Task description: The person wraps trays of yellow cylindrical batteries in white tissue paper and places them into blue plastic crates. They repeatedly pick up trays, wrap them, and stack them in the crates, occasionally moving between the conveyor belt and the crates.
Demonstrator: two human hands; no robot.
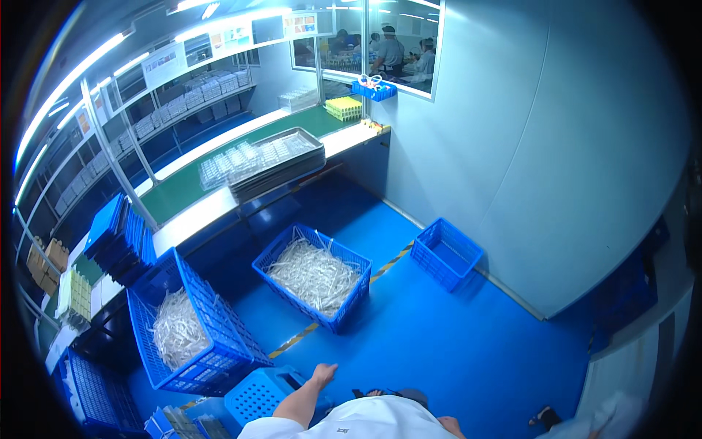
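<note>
The left hand (324, 373), whether spread or pressed together I cannot tell, hangs beside the light-blue stool (265, 394), which a careless step could topple.

Just left of your left hand (322, 374) stands a stool (256, 396); past it, a crate (232, 338) holds strips (178, 334). Ahead sits a second filled crate (355, 298), with a third crate (437, 269) to its right by the wall (563, 139). Stacked trays (292, 170) lie on the bench (199, 217) behind.
</note>
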